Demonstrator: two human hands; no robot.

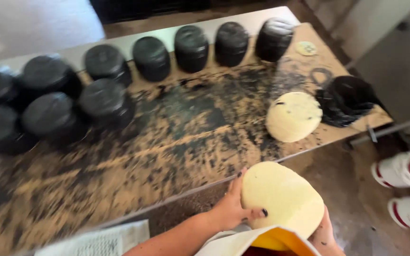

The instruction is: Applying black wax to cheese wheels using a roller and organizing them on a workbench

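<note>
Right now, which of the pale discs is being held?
The pale disc off the table's near edge, gripped between left hand and right hand; the other disc lies untouched on the table.

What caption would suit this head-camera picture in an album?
Two hands, left hand and right hand, hold a pale round wheel beside a stained table lined with black wheels.

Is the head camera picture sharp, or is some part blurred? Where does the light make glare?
In the head view, the whole frame is softened by motion blur: the black cylinders at the left smear most, the stained table streaks. The pale disc between the left hand and right hand is a bit clearer. Light glares on the rightmost cylinder and the white shoes.
</note>
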